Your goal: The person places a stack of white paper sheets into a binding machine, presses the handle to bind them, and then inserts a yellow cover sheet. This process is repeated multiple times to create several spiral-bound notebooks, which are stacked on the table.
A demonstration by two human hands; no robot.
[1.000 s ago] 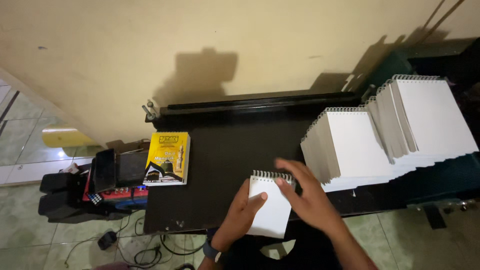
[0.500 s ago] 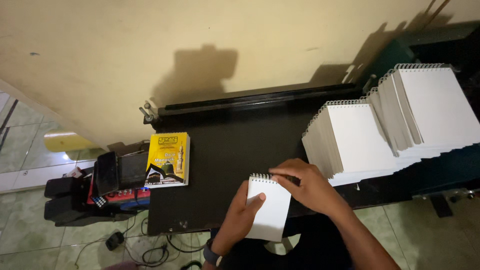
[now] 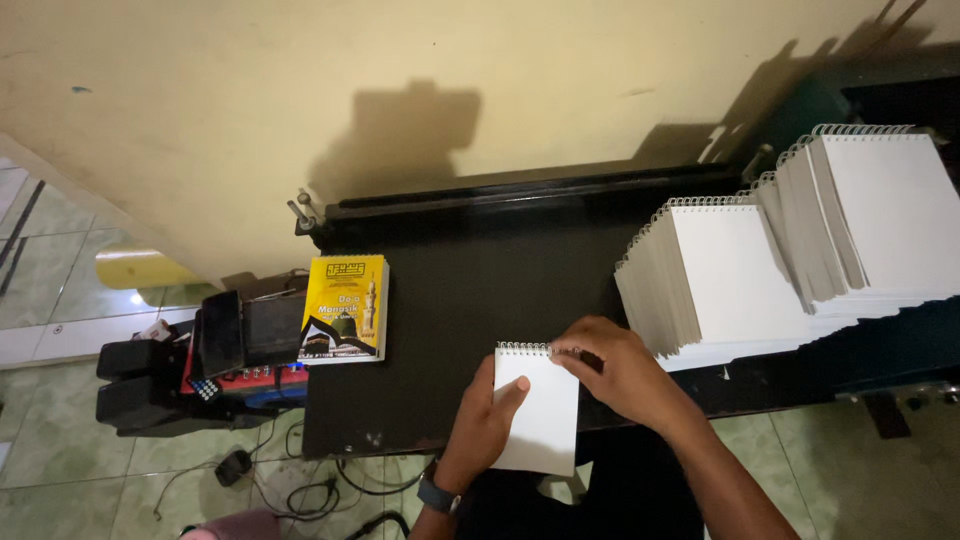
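The small spiral-bound notepad (image 3: 540, 410) lies flat at the front edge of the black table (image 3: 450, 290), its lower end overhanging that edge toward me. Its long axis runs from the front edge toward the back edge, wire binding at the far end. My left hand (image 3: 487, 420) lies along the pad's left side, thumb pressed onto the white cover. My right hand (image 3: 620, 370) covers the top right corner at the binding, fingers curled together; I cannot tell whether they pinch the wire. Both hands touch the pad. The stacked white notepads (image 3: 720, 280) stand just beside my right hand, toward the table's right edge.
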